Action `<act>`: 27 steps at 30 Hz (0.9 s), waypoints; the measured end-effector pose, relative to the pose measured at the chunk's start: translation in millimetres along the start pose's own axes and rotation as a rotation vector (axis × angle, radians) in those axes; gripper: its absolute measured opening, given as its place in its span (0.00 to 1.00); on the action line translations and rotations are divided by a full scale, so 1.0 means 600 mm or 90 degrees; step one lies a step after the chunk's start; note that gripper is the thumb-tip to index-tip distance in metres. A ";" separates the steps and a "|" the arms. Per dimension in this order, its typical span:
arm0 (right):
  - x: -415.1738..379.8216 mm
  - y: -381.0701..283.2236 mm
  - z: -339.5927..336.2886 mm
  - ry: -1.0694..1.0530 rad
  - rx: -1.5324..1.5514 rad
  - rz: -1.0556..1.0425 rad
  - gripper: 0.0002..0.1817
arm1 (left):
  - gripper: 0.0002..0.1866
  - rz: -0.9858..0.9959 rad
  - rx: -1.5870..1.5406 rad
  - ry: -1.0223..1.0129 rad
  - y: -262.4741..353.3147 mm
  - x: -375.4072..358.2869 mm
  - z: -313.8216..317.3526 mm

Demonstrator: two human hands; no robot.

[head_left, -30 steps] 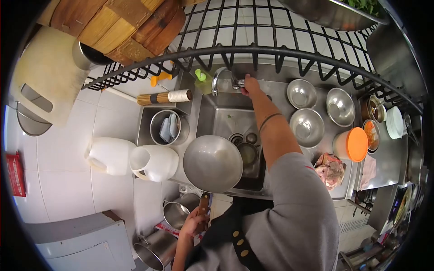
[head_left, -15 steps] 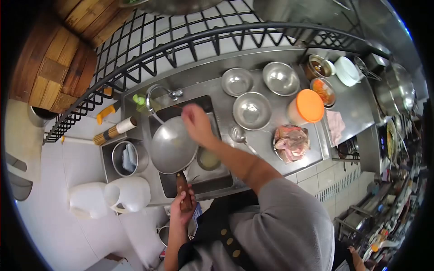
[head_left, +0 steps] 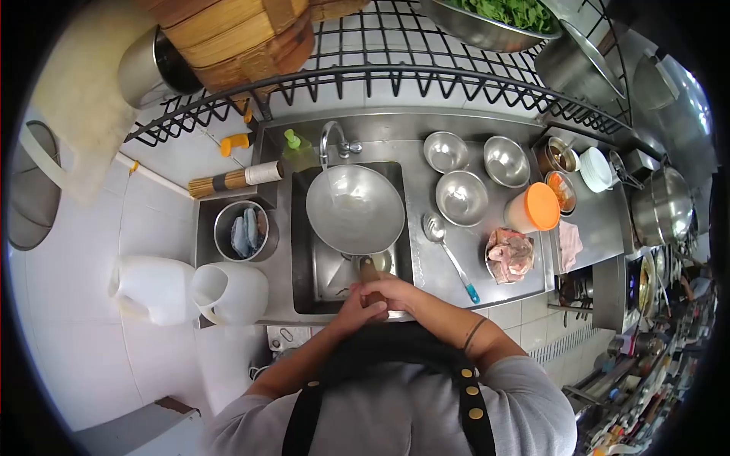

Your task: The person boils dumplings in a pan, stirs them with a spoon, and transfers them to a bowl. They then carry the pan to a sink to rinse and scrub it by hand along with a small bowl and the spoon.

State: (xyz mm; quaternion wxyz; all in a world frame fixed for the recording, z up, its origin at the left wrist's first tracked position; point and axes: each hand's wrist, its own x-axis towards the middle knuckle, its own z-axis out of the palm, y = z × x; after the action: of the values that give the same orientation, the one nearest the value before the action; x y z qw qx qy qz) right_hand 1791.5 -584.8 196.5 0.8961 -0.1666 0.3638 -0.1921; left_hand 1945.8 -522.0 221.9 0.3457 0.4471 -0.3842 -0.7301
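The person is holding the wok (head_left: 355, 216) over the sink (head_left: 299, 228), its bowl lying under the tap (head_left: 327, 137) and its wooden handle (head_left: 369, 270) pointing back toward the apron. Both hands are closing around that handle near its end, the right hand (head_left: 391, 289) lapping over it and the left hand (head_left: 351, 313) pressing in from the other side; they are probably sharing the weight, and I can't tell which is gripping harder because the fingers are overlapping. A thin stream seems to be falling from the spout into the wok, which is sitting where it can catch it. The long handle is keeping both hands away from the metal and the water. The brush (head_left: 228, 181) and soap bottle (head_left: 297, 156) are resting beside the tap, likely for easy reach from the sink. On the counter (head_left: 426, 292) to the right, three bowls (head_left: 462, 199) are standing grouped, the spoon (head_left: 455, 264) is lying with its blue end toward the near edge, and the meat (head_left: 510, 256) is sitting in its own dish near the lidded tub (head_left: 536, 207), all apart from the sink, perhaps to avoid splashes. On the left, two jugs (head_left: 230, 292) are standing side by side.
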 end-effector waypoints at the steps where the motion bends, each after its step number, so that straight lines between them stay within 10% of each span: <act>1: 0.003 0.003 -0.006 0.004 0.000 -0.003 0.21 | 0.17 -0.024 -0.022 -0.047 0.018 -0.002 -0.006; 4: -0.019 -0.011 -0.002 0.095 0.012 -0.082 0.23 | 0.14 -0.091 0.187 -0.147 0.060 0.010 -0.101; 6: -0.041 -0.029 0.015 0.174 -0.220 -0.070 0.23 | 0.11 0.060 0.257 0.018 0.062 0.036 -0.160; 14: -0.083 -0.028 0.055 0.398 -0.554 -0.117 0.19 | 0.09 0.141 0.000 0.176 0.189 0.260 -0.231; 21: -0.047 0.033 0.005 0.293 -0.433 -0.121 0.35 | 0.11 0.075 0.118 0.200 0.136 0.379 -0.280; 27: -0.084 0.011 0.047 0.341 -0.583 -0.150 0.22 | 0.06 0.082 -0.040 0.166 0.175 0.380 -0.248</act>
State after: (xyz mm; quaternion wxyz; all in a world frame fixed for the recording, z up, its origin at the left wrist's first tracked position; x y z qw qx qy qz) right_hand 1779.9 -551.3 242.5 0.5803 -0.5250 0.6046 -0.1489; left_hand 2017.3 -801.8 179.6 0.4525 0.5015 -0.3411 -0.6538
